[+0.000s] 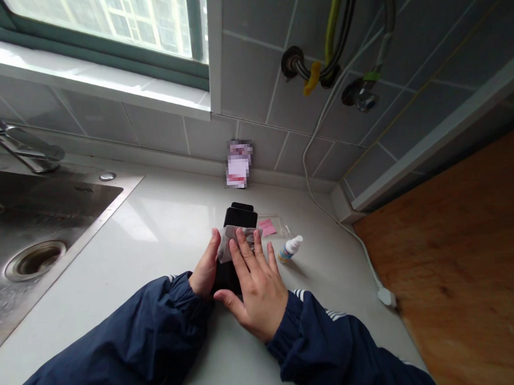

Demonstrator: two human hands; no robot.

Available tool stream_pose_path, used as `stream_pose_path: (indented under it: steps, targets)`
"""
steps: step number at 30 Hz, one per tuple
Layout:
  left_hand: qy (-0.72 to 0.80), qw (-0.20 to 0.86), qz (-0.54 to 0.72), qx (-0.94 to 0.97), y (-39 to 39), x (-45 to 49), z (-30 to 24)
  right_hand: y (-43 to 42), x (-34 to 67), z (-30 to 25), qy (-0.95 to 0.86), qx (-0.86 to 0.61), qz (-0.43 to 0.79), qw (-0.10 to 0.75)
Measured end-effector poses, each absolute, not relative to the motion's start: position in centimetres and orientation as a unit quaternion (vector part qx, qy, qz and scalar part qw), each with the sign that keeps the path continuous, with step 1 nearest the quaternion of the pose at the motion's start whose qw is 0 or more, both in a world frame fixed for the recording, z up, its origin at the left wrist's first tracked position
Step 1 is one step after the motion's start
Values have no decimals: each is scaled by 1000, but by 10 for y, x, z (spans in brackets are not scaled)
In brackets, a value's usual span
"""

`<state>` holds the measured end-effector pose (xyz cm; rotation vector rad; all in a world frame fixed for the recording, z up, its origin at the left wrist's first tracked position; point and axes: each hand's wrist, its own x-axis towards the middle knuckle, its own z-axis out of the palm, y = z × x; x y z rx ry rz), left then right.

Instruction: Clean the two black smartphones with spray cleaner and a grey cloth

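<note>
A black flat object [240,217], like a phone or case, lies on the white counter [163,234]. My left hand [206,267] grips its left edge, fingers curled round it. My right hand [255,283] lies flat, fingers stretched out, pressing a grey cloth [228,245] onto the black object. A small white dropper bottle [290,249] lies just right of my right hand. Beside it sits a clear plastic bag with a pink slip [269,226].
A steel sink [35,231] with a tap [16,145] fills the left. Tiled wall and window at the back, with a small packet [238,164] leaning on the wall. A white cable [357,238] runs down to a plug [386,296]. Wooden surface [472,248] at right.
</note>
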<state>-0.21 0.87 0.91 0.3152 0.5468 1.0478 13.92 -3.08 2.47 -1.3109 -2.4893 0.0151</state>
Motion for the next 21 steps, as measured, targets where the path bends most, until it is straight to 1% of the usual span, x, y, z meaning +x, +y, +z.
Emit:
stream_pose_path:
  steps: [5, 10, 14, 17, 21]
  targets:
    - [278, 828, 474, 113, 11, -10, 22, -40, 135, 30, -896, -419, 28, 145]
    - [204, 818, 524, 118, 15, -21, 24, -54, 132, 32, -914, -381, 52, 129]
    - [140, 843, 508, 108, 22, -34, 15, -61, 132, 35, -928, -347, 81, 109]
    - [109, 850, 504, 106, 26, -40, 10, -61, 131, 37, -929, -345, 85, 103]
    - [109, 846, 508, 122, 27, -39, 8, -63, 131, 38, -919, -374, 73, 106]
